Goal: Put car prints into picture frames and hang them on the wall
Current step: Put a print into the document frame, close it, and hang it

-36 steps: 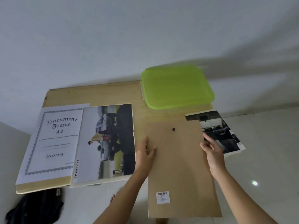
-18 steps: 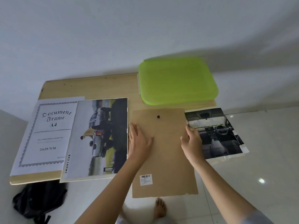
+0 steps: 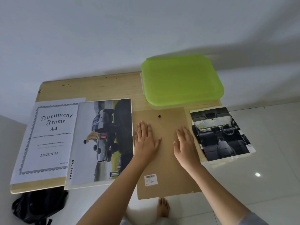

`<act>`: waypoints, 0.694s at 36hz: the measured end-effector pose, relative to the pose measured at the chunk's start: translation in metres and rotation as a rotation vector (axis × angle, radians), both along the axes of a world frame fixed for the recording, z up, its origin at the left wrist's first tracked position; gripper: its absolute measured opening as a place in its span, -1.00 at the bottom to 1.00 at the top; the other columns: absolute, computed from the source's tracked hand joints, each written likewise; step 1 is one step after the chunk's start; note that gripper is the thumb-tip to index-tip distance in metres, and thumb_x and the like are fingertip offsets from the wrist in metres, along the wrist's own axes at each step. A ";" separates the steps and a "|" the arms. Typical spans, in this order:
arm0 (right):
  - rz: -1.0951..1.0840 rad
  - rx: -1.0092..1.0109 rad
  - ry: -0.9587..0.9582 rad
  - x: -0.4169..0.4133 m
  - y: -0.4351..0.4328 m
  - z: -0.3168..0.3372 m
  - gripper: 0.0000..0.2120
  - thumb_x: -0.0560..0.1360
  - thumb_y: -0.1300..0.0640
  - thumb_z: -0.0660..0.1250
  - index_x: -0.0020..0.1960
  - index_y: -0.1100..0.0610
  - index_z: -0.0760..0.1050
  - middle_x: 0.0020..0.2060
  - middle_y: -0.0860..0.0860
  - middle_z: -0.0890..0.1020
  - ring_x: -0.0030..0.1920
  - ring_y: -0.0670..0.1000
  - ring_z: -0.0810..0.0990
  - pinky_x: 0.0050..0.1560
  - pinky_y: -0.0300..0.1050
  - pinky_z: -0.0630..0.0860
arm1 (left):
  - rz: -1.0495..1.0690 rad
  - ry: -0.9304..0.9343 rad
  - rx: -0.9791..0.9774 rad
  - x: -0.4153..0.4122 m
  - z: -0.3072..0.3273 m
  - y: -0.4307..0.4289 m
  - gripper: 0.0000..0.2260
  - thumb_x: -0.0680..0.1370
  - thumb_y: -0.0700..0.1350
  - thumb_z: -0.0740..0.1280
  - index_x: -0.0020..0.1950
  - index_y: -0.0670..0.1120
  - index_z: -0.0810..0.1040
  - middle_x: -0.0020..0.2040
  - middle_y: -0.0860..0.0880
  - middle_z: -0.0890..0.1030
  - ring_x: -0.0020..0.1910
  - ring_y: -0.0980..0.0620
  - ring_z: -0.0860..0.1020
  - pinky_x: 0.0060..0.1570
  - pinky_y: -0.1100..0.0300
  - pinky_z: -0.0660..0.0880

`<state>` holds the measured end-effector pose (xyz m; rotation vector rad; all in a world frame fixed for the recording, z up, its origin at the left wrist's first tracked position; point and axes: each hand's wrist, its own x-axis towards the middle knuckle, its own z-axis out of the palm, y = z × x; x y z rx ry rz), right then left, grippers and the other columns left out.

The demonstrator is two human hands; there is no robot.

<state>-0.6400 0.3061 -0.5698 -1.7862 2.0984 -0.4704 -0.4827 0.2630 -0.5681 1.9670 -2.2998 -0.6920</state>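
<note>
Head view: both hands lie flat with straight fingers, side by side but apart, on the brown backing board (image 3: pixel 167 166) on the counter (image 3: pixel 90 88). The truck print (image 3: pixel 103 140) lies just left of the left hand (image 3: pixel 146 140). The car-interior print (image 3: pixel 220 133) lies just right of the right hand (image 3: pixel 185 143).

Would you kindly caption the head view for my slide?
Left hand and right hand lie flat on the backing board between truck print and interior print.
</note>
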 end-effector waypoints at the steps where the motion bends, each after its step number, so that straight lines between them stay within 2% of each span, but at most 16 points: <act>1: -0.012 0.016 -0.005 0.002 -0.001 0.003 -0.57 0.53 0.21 0.24 0.38 0.23 0.33 0.43 0.19 0.27 0.45 0.16 0.18 0.41 -0.04 0.12 | -0.033 0.007 0.003 0.003 0.003 0.000 -0.15 0.35 0.30 -0.35 0.52 -0.17 -0.11 0.53 -0.20 -0.17 0.51 -0.12 -0.21 0.40 0.10 -0.30; 4: -0.047 0.038 -0.064 0.016 -0.001 0.014 -0.55 0.53 0.25 0.22 0.40 0.24 0.28 0.43 0.15 0.27 0.46 0.10 0.17 0.44 -0.07 0.14 | -0.146 0.042 -0.053 0.021 0.014 0.006 -0.24 0.44 0.24 -0.28 0.52 -0.19 0.00 0.54 -0.18 -0.03 0.52 -0.09 -0.09 0.39 0.13 -0.29; 6: -0.021 0.017 -0.113 0.035 0.001 0.024 -0.55 0.54 0.25 0.21 0.42 0.24 0.25 0.42 0.13 0.28 0.46 0.05 0.18 0.43 -0.15 0.12 | -0.151 0.066 -0.133 0.042 0.020 0.014 -0.36 0.53 0.17 -0.14 0.49 -0.20 0.14 0.51 -0.18 0.14 0.50 -0.10 0.06 0.39 -0.02 -0.20; 7: 0.002 0.002 -0.141 0.052 0.001 0.028 -0.55 0.55 0.25 0.20 0.42 0.23 0.25 0.42 0.12 0.29 0.46 0.04 0.19 0.43 -0.18 0.12 | -0.117 0.082 -0.179 0.059 0.022 0.019 -0.40 0.55 0.15 -0.09 0.48 -0.19 0.17 0.50 -0.16 0.17 0.50 -0.08 0.08 0.39 -0.05 -0.15; 10: 0.070 -0.016 -0.217 0.092 0.006 0.035 -0.55 0.55 0.24 0.20 0.43 0.21 0.25 0.42 0.11 0.29 0.46 0.03 0.19 0.45 -0.11 0.16 | 0.046 0.130 -0.191 0.100 0.028 0.034 -0.40 0.55 0.19 -0.12 0.51 -0.11 0.09 0.52 -0.06 0.04 0.49 0.04 -0.10 0.44 0.07 -0.15; 12: 0.122 -0.017 -0.247 0.128 0.008 0.037 -0.54 0.56 0.22 0.18 0.44 0.19 0.21 0.44 0.10 0.25 0.47 0.02 0.16 0.47 -0.10 0.13 | 0.173 0.149 -0.254 0.139 0.031 0.042 -0.43 0.56 0.15 -0.06 0.49 -0.12 0.13 0.51 -0.12 0.12 0.48 -0.02 -0.02 0.43 -0.04 0.02; 13: 0.146 -0.017 -0.236 0.145 0.010 0.036 -0.53 0.57 0.19 0.17 0.45 0.18 0.18 0.45 0.09 0.22 0.47 0.02 0.13 0.47 -0.12 0.09 | 0.223 0.139 -0.282 0.159 0.028 0.046 -0.43 0.56 0.15 -0.03 0.49 -0.12 0.14 0.50 -0.14 0.13 0.47 -0.05 0.01 0.41 -0.07 0.07; 16: 0.159 -0.004 -0.158 0.188 0.014 0.030 -0.46 0.57 0.03 0.06 0.49 0.21 0.08 0.50 0.10 0.10 0.50 0.03 0.03 0.44 -0.21 -0.05 | 0.310 0.091 -0.198 0.209 0.016 0.056 -0.30 0.52 0.32 -0.18 0.52 -0.10 0.02 0.53 -0.08 -0.06 0.50 -0.01 -0.12 0.44 0.00 -0.05; 18: 0.124 0.042 -0.093 0.209 0.018 0.024 -0.38 0.54 -0.09 -0.07 0.49 0.24 0.02 0.50 0.14 0.04 0.50 0.07 -0.01 0.43 -0.18 -0.08 | 0.323 0.070 -0.168 0.230 0.009 0.059 -0.25 0.48 0.37 -0.23 0.52 -0.09 -0.07 0.54 -0.06 -0.14 0.49 0.03 -0.19 0.44 0.05 -0.07; 21: 0.025 0.064 0.083 0.228 0.024 0.013 -0.26 0.52 -0.21 -0.18 0.46 0.32 0.11 0.45 0.27 0.16 0.46 0.22 0.14 0.45 -0.01 0.04 | 0.319 0.100 -0.110 0.242 0.003 0.062 -0.30 0.52 0.33 -0.06 0.51 -0.04 -0.18 0.52 -0.01 -0.25 0.46 0.08 -0.26 0.43 0.03 0.00; 22: -0.012 0.065 0.136 0.231 0.025 0.011 -0.25 0.54 -0.23 -0.23 0.43 0.35 0.16 0.42 0.30 0.21 0.43 0.25 0.21 0.45 0.01 0.08 | 0.307 0.114 -0.100 0.242 0.000 0.064 -0.30 0.52 0.32 -0.07 0.50 -0.03 -0.22 0.51 0.00 -0.26 0.46 0.08 -0.26 0.45 0.03 -0.01; 25: -0.103 0.071 0.209 0.239 0.026 0.010 -0.22 0.54 -0.23 -0.29 0.42 0.36 0.20 0.40 0.32 0.26 0.40 0.28 0.27 0.42 0.01 0.13 | 0.279 0.145 -0.108 0.241 -0.009 0.070 -0.26 0.45 0.39 -0.28 0.47 -0.05 -0.26 0.53 -0.01 -0.16 0.48 0.08 -0.22 0.46 0.15 -0.16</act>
